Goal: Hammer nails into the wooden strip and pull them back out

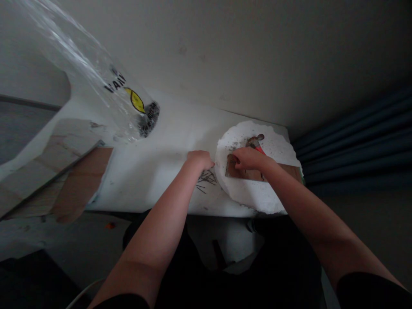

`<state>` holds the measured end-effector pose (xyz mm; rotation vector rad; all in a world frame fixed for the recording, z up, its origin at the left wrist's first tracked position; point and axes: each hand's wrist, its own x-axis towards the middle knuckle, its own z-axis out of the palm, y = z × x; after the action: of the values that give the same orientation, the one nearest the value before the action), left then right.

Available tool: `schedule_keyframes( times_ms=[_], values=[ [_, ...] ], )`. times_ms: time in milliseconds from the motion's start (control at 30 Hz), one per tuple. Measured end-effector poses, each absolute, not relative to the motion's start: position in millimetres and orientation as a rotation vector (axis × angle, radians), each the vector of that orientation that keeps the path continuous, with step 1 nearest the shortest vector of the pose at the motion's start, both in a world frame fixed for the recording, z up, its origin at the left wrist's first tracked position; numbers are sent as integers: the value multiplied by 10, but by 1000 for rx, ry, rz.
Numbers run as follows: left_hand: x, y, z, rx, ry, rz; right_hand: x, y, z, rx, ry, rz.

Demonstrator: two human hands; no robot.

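The left hand [200, 159] curls beside thin sticks [208, 176], the right [249, 159] over a board [247, 174], grips unclear; this looks like sorting, and continuing calls for a fine pinch.

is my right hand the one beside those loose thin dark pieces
No, the left hand is beside the thin dark pieces, while the right hand is over the brown board.
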<state>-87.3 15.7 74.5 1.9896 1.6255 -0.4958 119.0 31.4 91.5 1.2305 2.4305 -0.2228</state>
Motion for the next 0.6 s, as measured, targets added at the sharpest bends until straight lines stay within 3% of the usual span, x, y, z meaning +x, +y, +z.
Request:
schedule_keyframes(
  times_ms=[600],
  values=[
    [-858, 162, 722, 1999, 1622, -526, 1198, 302, 939, 1231, 2453, -262]
  ],
)
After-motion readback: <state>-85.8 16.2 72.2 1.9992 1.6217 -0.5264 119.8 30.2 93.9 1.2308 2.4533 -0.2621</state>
